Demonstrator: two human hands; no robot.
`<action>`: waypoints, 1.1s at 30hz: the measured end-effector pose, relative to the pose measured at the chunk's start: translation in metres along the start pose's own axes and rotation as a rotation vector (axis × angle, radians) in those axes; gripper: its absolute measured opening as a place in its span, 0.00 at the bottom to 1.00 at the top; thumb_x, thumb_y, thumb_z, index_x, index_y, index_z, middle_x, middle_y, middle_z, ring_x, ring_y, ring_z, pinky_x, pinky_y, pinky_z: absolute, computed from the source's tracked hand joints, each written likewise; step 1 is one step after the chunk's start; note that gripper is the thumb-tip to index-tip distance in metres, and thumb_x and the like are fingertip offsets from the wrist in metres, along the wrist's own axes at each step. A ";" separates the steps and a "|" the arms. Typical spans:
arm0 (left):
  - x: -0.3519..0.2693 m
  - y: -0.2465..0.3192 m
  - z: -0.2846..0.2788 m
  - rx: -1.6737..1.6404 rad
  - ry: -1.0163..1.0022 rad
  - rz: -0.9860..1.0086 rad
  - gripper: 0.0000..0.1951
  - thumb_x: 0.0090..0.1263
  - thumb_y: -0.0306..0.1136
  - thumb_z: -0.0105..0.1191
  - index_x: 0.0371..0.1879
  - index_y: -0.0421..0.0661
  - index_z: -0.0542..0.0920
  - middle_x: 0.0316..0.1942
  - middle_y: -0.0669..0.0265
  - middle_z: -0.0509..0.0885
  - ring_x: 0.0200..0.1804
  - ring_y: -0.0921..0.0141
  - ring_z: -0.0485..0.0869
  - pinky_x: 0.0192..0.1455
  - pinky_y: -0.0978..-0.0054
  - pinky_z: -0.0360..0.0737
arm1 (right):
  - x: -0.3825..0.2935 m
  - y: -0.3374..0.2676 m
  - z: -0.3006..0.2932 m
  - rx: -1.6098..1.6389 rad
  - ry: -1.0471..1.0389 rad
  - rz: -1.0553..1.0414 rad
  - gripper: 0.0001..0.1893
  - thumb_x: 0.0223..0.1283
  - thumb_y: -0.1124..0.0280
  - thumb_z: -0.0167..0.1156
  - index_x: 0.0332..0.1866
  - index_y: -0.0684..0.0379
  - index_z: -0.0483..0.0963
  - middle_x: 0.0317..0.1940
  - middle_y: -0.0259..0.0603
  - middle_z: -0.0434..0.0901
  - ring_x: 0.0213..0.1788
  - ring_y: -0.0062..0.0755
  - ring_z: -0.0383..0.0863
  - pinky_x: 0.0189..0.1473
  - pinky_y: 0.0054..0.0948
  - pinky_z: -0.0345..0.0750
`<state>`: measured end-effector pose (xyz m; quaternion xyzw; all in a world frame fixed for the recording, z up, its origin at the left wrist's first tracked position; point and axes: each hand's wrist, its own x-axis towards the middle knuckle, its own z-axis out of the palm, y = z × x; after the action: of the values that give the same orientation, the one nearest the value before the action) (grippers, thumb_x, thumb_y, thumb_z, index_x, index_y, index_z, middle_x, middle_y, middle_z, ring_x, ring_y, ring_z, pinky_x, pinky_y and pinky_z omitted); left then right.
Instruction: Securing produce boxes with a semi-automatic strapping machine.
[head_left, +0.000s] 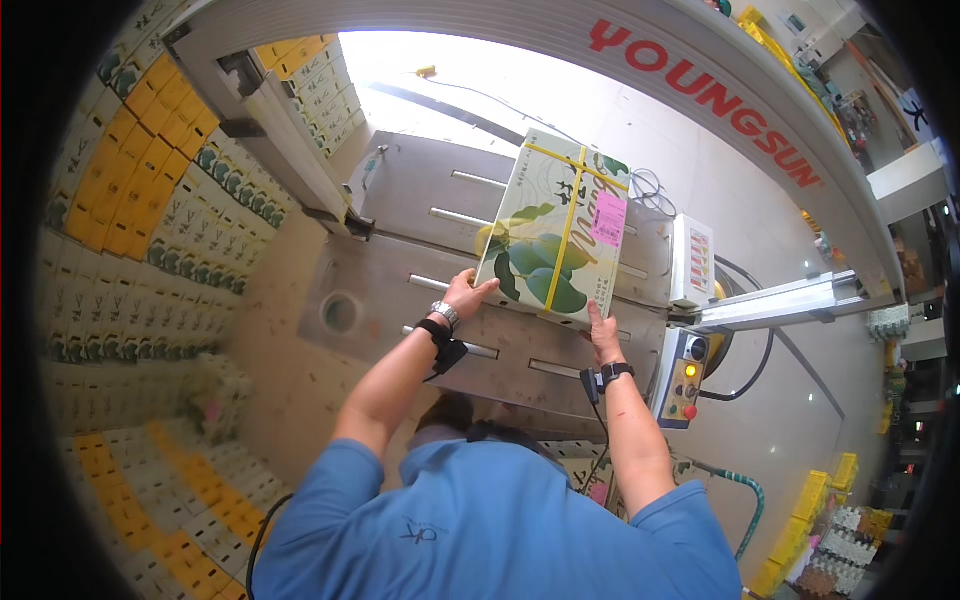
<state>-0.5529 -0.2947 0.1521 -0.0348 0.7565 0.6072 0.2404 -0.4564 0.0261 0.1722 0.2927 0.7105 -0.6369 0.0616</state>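
A printed cardboard mango box (544, 240), with crossed yellow straps and a pink label, lies over the metal table of a Youngsun strapping machine (480, 176). My left hand (471, 292) grips its near left corner, thumb on top. At the near right corner, my right hand (601, 330) holds the box with the thumb up on its edge and the fingers mostly hidden. Whether the box rests on the table or is slightly raised, I cannot tell.
The machine's arch (525, 30) spans the far side. A control panel (679, 379) with a lit yellow lamp and red button stands at the right. Stacked white and yellow cartons (150, 180) line the left. A green hose (750, 499) and several yellow crates (799, 525) are at lower right.
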 end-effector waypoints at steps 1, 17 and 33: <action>0.007 -0.006 -0.005 0.023 0.022 0.049 0.29 0.69 0.45 0.61 0.61 0.37 0.74 0.52 0.60 0.83 0.53 0.72 0.80 0.59 0.72 0.76 | 0.000 -0.001 0.005 0.003 -0.003 0.005 0.41 0.55 0.33 0.62 0.65 0.54 0.68 0.55 0.37 0.77 0.56 0.33 0.76 0.53 0.44 0.78; 0.015 0.012 0.023 0.057 0.335 0.265 0.32 0.64 0.48 0.62 0.61 0.38 0.72 0.59 0.47 0.74 0.62 0.53 0.74 0.67 0.63 0.69 | 0.005 0.013 -0.003 0.105 -0.004 0.125 0.34 0.59 0.37 0.62 0.63 0.49 0.68 0.54 0.29 0.78 0.53 0.25 0.77 0.51 0.36 0.77; 0.008 0.020 0.026 0.033 0.279 0.170 0.31 0.64 0.50 0.61 0.59 0.40 0.75 0.55 0.49 0.81 0.59 0.55 0.79 0.62 0.65 0.74 | 0.008 0.025 -0.007 -0.180 0.097 -0.123 0.37 0.63 0.34 0.53 0.58 0.62 0.69 0.44 0.41 0.79 0.40 0.32 0.80 0.34 0.34 0.78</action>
<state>-0.5585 -0.2636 0.1636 -0.0507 0.7928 0.6020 0.0812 -0.4489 0.0357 0.1480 0.2722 0.7835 -0.5584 0.0138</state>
